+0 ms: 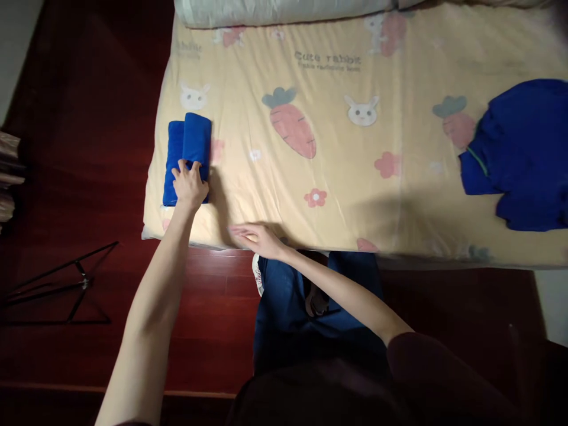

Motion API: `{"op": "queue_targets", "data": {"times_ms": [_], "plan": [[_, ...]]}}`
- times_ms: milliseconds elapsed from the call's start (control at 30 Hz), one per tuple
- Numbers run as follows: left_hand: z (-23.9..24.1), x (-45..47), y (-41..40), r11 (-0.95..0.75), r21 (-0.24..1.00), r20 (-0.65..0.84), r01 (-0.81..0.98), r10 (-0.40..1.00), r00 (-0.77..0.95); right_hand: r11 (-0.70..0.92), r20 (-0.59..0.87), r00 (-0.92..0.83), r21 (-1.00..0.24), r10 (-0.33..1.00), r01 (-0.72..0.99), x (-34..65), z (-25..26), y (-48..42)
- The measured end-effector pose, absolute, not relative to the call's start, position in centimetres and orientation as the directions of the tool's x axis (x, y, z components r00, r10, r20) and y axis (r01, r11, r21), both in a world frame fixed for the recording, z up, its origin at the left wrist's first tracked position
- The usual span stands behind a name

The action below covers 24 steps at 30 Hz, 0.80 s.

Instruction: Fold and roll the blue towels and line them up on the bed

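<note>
A folded blue cloth (pixel 197 136), stacked in two overlapping layers, lies near the left end of the bed. My left hand (pixel 190 184) rests on its lower part, fingers apart and bent with the tips touching the fabric. By the bed's front edge, my right hand (pixel 260 238) hovers or lies with its fingers stretched out toward the left, holding nothing. It is apart from the folded cloth. Over at the right end, a loose blue garment (pixel 528 160) with a thin green strip lies crumpled, cut off by the picture's edge.
A yellow sheet (pixel 337 171) with carrots and rabbits covers the bed. Along its back runs a pale rolled bedding edge (pixel 284 12). Black tripod legs (pixel 77 284) stand on the dark red floor (pixel 208 331) at left, and curtain fabric (pixel 9 177) hangs at the far left.
</note>
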<state>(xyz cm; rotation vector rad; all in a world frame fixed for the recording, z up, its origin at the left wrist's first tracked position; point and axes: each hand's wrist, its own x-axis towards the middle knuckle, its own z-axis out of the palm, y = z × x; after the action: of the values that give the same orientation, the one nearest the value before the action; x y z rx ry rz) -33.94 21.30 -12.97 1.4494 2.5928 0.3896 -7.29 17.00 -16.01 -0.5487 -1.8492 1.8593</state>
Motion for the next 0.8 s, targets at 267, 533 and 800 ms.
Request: {"op": "queue_targets", "data": {"times_ms": [267, 533, 800], "plan": [[-13.2, -22.6, 17.2, 0.255, 0.317, 0.113, 0.913, 0.946, -0.304, -0.176, -0.227, -0.232, -0.959, 0.946, 0.222, 18.1, -18.1, 11.0], [-17.9, 4.5, 2.3, -0.057, 0.474, -0.518, 0.879, 0.789, 0.331, -0.204, -0.221, -0.124, -0.970, 0.967, 0.132, 21.8, -20.1, 10.1], [-18.7, 7.5, 3.6, 0.033, 0.481, -0.689, 0.876, 0.631, 0.355, -0.093, -0.145, -0.333, -0.982, 0.932, 0.167, 22.5, -20.0, 10.0]]}}
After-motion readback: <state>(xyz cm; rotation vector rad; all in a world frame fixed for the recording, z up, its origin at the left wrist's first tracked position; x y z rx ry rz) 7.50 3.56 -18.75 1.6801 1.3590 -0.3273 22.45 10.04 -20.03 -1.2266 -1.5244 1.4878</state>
